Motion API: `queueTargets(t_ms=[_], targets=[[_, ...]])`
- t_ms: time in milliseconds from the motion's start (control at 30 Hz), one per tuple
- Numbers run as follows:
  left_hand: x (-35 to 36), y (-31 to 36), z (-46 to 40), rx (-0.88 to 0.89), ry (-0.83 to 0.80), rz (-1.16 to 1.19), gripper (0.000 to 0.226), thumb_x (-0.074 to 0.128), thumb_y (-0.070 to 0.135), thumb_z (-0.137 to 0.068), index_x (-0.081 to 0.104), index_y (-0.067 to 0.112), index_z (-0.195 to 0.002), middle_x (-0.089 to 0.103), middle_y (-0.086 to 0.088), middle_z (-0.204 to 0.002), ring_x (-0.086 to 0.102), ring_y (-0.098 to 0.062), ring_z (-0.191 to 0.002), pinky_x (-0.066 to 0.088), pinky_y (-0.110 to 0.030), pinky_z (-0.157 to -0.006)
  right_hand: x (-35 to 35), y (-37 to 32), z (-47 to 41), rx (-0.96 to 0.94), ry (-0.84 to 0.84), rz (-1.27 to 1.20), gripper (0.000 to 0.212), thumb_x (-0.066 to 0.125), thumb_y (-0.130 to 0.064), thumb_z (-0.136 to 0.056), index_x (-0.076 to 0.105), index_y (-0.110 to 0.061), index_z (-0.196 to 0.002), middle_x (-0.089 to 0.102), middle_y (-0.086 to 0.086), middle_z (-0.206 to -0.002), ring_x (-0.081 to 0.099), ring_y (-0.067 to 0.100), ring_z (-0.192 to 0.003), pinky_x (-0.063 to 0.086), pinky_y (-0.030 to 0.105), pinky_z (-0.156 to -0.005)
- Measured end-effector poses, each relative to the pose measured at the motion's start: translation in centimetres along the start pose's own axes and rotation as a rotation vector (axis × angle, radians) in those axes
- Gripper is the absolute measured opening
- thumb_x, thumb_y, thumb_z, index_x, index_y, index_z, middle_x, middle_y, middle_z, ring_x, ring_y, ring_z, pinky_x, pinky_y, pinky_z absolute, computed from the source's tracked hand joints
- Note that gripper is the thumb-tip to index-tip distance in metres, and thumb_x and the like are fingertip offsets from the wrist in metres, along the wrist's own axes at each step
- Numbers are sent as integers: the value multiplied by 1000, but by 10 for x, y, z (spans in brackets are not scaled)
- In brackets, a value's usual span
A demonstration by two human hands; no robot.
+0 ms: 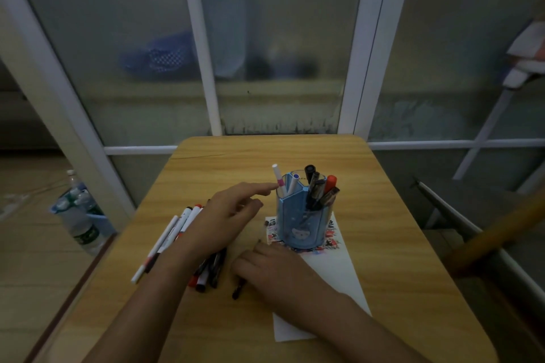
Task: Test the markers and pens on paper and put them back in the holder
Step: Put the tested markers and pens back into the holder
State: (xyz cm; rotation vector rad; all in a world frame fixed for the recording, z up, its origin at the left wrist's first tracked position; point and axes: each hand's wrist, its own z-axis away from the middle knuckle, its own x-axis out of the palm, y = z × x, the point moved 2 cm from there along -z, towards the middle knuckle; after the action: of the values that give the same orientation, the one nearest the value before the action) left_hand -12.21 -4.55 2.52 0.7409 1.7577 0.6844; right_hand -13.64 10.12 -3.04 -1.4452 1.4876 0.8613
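Hands: right (277, 270) curled around dark pen (238, 289), left (227, 215) loose beside holder (303, 215).

We get one head view, looking forward and down, close over the desk (383, 215) filling the lower frame.

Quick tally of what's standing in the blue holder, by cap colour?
In the blue holder:
White marker, pink band: 1
White marker, blue end: 1
Black-capped pens: 3, overlapping, so approximate
Red-capped marker: 1
Total: 6
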Motion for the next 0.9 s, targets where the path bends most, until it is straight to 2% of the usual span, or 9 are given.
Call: queueTargets(t_ms=[67, 133, 200, 233, 300, 433, 500, 800, 900], targets=[[-1, -2, 0, -7, -2, 1, 48, 48, 11, -100, 56, 47, -130, 61, 21, -124, 58, -3, -114, 50, -42, -96, -11, -1, -1, 70, 69, -136, 17, 57, -11, -93, 52, -23, -103, 62, -1, -95, 49, 14, -84, 37, 27, -65], [-1, -1, 0, -14, -13, 7, 48, 47, 13, -100, 55, 50, -130, 60, 21, -125, 57, -2, -115, 51, -39, -96, -32, -1, -2, 178, 182, -326, 14, 57, -16, -98, 58, -25, -108, 63, -6, -99, 52, 5, -88, 43, 22, -72], [-1, 2, 0, 2, -25, 27, 47, 47, 17, -97, 54, 52, -128, 61, 20, -124, 58, -3, -115, 51, -35, -94, -57, 3, -1, 272, 346, -506, 24, 57, -16, -99, 57, -30, -118, 65, -11, -102, 60, 2, -91, 48, 16, -79], [0, 3, 1, 14, -20, 30, 47, 48, 17, -96, 55, 54, -124, 62, 20, -121, 59, -3, -112, 51, -33, -91, -70, 5, 0, 301, 420, -574, 29, 57, -17, -99, 55, -33, -124, 66, -12, -101, 64, 6, -90, 53, 22, -78], [2, 2, 0, 9, -14, 8, 49, 49, 15, -99, 55, 59, -119, 63, 23, -115, 60, -1, -108, 51, -32, -88, -96, 9, 4, 331, 575, -621, 30, 54, -21, -100, 54, -32, -128, 67, -9, -100, 68, 13, -88, 59, 34, -74], [3, 1, 0, -32, -27, -8, 48, 48, 15, -101, 52, 55, -128, 58, 23, -126, 57, -1, -114, 51, -36, -96, -131, 23, 15, 405, 882, -673, 24, 55, -14, -99, 54, -25, -120, 70, -6, -102, 69, 11, -93, 57, 24, -75], [2, 3, 0, -29, -19, -3, 47, 48, 15, -101, 54, 54, -127, 58, 24, -128, 57, 2, -114, 51, -35, -96, -141, 34, 19, 437, 979, -666, 25, 54, -9, -100, 51, -24, -120, 71, -1, -102, 69, 14, -89, 56, 26, -74], [5, 4, 1, -14, 4, -9, 46, 52, 15, -99, 56, 54, -123, 59, 25, -125, 60, -1, -111, 53, -35, -94, -144, 49, 25, 500, 1015, -591, 23, 51, -11, -103, 46, -22, -122, 73, 0, -103, 65, 8, -80, 52, 24, -68], [6, 4, 0, -12, -2, -17, 44, 52, 17, -99, 56, 53, -123, 58, 25, -127, 60, -2, -111, 53, -37, -94, -141, 47, 24, 493, 917, -453, 21, 54, -21, -101, 47, -28, -120, 72, -7, -103, 69, 6, -85, 53, 19, -62]])
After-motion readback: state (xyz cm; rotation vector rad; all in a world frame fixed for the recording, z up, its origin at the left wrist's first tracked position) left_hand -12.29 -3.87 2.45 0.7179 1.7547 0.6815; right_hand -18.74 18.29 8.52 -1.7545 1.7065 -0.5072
